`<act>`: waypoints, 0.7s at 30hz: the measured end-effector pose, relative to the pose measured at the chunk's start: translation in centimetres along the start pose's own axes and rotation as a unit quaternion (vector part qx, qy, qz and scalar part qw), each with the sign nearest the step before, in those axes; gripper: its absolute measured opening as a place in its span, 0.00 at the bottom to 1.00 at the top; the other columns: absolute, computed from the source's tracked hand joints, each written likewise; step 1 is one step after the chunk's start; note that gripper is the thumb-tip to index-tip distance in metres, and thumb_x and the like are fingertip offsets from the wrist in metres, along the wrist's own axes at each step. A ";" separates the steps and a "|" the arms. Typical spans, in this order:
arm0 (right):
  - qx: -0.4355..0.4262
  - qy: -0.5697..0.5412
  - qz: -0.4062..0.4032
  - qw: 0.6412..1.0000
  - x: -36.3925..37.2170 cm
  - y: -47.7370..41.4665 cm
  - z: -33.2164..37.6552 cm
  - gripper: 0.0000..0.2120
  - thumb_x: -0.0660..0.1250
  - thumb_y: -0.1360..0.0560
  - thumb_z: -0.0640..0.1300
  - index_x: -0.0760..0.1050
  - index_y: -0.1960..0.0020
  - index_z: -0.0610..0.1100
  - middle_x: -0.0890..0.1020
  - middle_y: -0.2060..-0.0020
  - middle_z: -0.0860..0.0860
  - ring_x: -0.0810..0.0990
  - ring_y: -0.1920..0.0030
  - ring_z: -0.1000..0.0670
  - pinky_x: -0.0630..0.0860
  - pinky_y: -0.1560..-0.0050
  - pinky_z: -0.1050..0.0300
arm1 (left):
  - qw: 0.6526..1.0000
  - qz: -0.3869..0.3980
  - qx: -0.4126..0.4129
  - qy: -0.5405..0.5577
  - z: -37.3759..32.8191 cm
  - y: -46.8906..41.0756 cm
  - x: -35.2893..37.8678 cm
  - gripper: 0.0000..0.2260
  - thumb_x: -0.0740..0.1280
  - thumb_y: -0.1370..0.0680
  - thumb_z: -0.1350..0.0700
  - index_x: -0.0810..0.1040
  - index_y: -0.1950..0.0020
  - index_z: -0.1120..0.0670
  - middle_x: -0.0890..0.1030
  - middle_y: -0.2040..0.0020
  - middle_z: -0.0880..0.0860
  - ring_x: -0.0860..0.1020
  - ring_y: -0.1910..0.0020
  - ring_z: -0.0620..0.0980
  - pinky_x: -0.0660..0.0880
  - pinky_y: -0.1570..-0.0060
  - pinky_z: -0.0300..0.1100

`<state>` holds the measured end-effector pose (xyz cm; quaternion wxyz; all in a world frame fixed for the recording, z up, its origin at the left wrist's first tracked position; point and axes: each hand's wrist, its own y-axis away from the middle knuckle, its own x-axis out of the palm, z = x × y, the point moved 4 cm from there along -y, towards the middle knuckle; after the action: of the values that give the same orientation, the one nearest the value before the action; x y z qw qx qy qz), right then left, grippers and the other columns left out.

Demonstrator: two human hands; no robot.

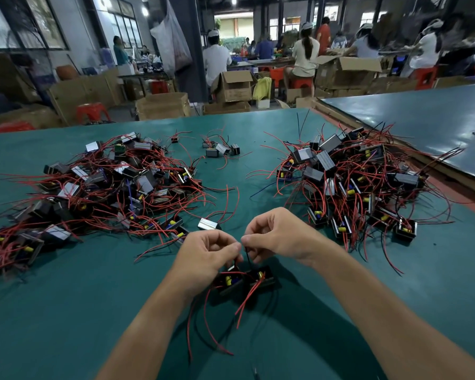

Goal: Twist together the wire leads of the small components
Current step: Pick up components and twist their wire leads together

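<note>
Black wire leads (247, 255) are running steeply up from the two small components (244, 281) into the fingertips of both hands, which are pinching them. The left hand (207, 250) is sitting up-left of the components and the right hand (274, 237) up-right, equally near, their thumbs and forefingers meeting directly above. Any twist is probably going to turn about that upright axis. The view is not showing whether the components are touching the green table (93, 283). Beyond them, a left pile (107, 187) and a right pile (354, 182) are lying tangled.

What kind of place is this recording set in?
Probably a factory assembly hall: heaps of wired components on a green worktable, opened cardboard boxes on the floor, and capped workers seated at benches behind.
</note>
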<state>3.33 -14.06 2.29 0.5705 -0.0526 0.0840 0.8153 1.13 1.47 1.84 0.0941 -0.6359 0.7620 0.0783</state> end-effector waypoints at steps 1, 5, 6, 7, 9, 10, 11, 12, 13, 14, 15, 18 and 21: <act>0.006 0.007 0.005 1.000 0.1 0.0 0.0 0.08 0.69 0.24 0.34 0.76 0.62 0.38 0.80 0.72 0.45 0.79 0.73 0.51 0.80 0.69 0.60 | 1.000 0.004 -0.002 0.009 0.0 0.0 0.1 0.04 0.71 0.25 0.64 0.82 0.60 0.60 0.83 0.68 0.54 0.75 0.73 0.43 0.71 0.70 0.31; 0.019 0.065 0.046 0.997 0.7 0.2 0.2 0.09 0.63 0.20 0.37 0.73 0.59 0.41 0.76 0.71 0.48 0.79 0.73 0.54 0.77 0.72 0.62 | 1.000 0.003 -0.012 0.023 -0.1 0.1 0.0 0.03 0.74 0.28 0.63 0.83 0.62 0.59 0.81 0.70 0.54 0.74 0.73 0.42 0.69 0.73 0.30; 0.018 0.076 0.055 0.995 0.8 0.3 0.3 0.09 0.62 0.19 0.37 0.72 0.59 0.41 0.75 0.70 0.49 0.78 0.73 0.54 0.76 0.73 0.62 | 1.000 0.007 -0.014 0.026 -0.1 0.1 0.0 0.04 0.74 0.28 0.62 0.84 0.62 0.58 0.81 0.70 0.53 0.74 0.73 0.42 0.69 0.73 0.30; 0.018 0.084 0.062 0.994 0.9 0.4 0.4 0.10 0.61 0.19 0.37 0.72 0.59 0.41 0.74 0.70 0.49 0.78 0.73 0.55 0.76 0.73 0.62 | 0.999 0.012 -0.015 0.028 -0.1 0.2 0.0 0.04 0.74 0.28 0.62 0.84 0.62 0.57 0.81 0.70 0.53 0.74 0.73 0.42 0.69 0.73 0.30; 0.020 0.082 0.072 0.994 1.0 0.5 0.5 0.10 0.60 0.18 0.37 0.71 0.59 0.41 0.73 0.69 0.49 0.78 0.73 0.55 0.75 0.73 0.62 | 0.999 0.017 -0.013 0.029 -0.1 0.3 -0.1 0.04 0.73 0.27 0.62 0.84 0.62 0.57 0.81 0.70 0.52 0.74 0.73 0.42 0.69 0.73 0.31; 0.021 0.073 0.073 0.994 1.0 0.5 0.5 0.10 0.60 0.18 0.37 0.71 0.59 0.41 0.73 0.68 0.49 0.78 0.73 0.54 0.75 0.73 0.62 | 0.999 0.018 -0.012 0.029 -0.2 0.3 -0.1 0.04 0.73 0.26 0.62 0.84 0.61 0.58 0.82 0.69 0.52 0.74 0.73 0.42 0.69 0.72 0.31; 0.020 0.060 0.070 0.995 0.9 0.5 0.6 0.10 0.61 0.19 0.37 0.72 0.59 0.41 0.74 0.68 0.49 0.78 0.73 0.54 0.75 0.73 0.62 | 0.999 0.018 -0.010 0.030 -0.2 0.3 -0.2 0.04 0.72 0.26 0.63 0.84 0.61 0.59 0.82 0.68 0.53 0.74 0.72 0.43 0.70 0.72 0.32; 0.018 0.043 0.064 0.997 0.8 0.5 0.6 0.09 0.62 0.19 0.37 0.73 0.59 0.40 0.76 0.68 0.48 0.78 0.73 0.54 0.76 0.73 0.62 | 0.999 0.017 -0.007 0.033 -0.2 0.3 -0.3 0.04 0.72 0.26 0.63 0.84 0.60 0.60 0.83 0.67 0.54 0.74 0.72 0.44 0.71 0.71 0.33; 0.014 0.025 0.058 0.998 0.7 0.5 0.6 0.09 0.63 0.20 0.36 0.74 0.59 0.40 0.77 0.68 0.48 0.78 0.72 0.54 0.76 0.72 0.62 | 0.999 0.016 -0.004 0.036 -0.2 0.3 -0.4 0.04 0.72 0.26 0.64 0.84 0.60 0.60 0.83 0.67 0.55 0.74 0.72 0.45 0.72 0.70 0.34; 0.010 0.008 0.056 0.998 0.6 0.6 0.7 0.08 0.64 0.20 0.36 0.75 0.59 0.39 0.78 0.68 0.47 0.78 0.71 0.53 0.77 0.71 0.62 | 0.999 0.013 -0.002 0.036 -0.2 0.3 -0.4 0.04 0.71 0.26 0.65 0.84 0.60 0.61 0.83 0.67 0.55 0.74 0.72 0.45 0.73 0.69 0.34; 0.004 -0.004 0.057 0.998 0.4 0.6 0.8 0.08 0.65 0.21 0.35 0.76 0.59 0.38 0.79 0.68 0.47 0.79 0.71 0.52 0.78 0.70 0.62 | 0.999 0.011 0.000 0.035 -0.2 0.3 -0.5 0.04 0.71 0.26 0.65 0.84 0.60 0.60 0.83 0.67 0.55 0.75 0.72 0.45 0.73 0.68 0.35; -0.029 0.009 0.054 0.998 0.1 0.6 1.0 0.06 0.66 0.22 0.34 0.78 0.58 0.37 0.80 0.68 0.46 0.79 0.69 0.52 0.78 0.68 0.61 | 0.999 0.008 -0.001 0.037 -0.2 0.3 -0.5 0.05 0.71 0.26 0.65 0.85 0.60 0.59 0.83 0.67 0.56 0.75 0.72 0.46 0.73 0.68 0.35; -0.083 0.071 0.017 0.994 -0.3 0.5 1.3 0.04 0.70 0.25 0.34 0.80 0.58 0.38 0.79 0.71 0.50 0.77 0.69 0.53 0.80 0.66 0.57 | 0.999 0.006 -0.011 0.048 -0.1 0.3 -0.5 0.05 0.72 0.26 0.64 0.86 0.60 0.58 0.84 0.66 0.57 0.76 0.71 0.46 0.74 0.68 0.35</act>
<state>3.01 -14.21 3.63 0.5429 -0.1558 0.0574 0.8232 0.91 1.94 2.07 0.0504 -0.6350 0.7688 0.0565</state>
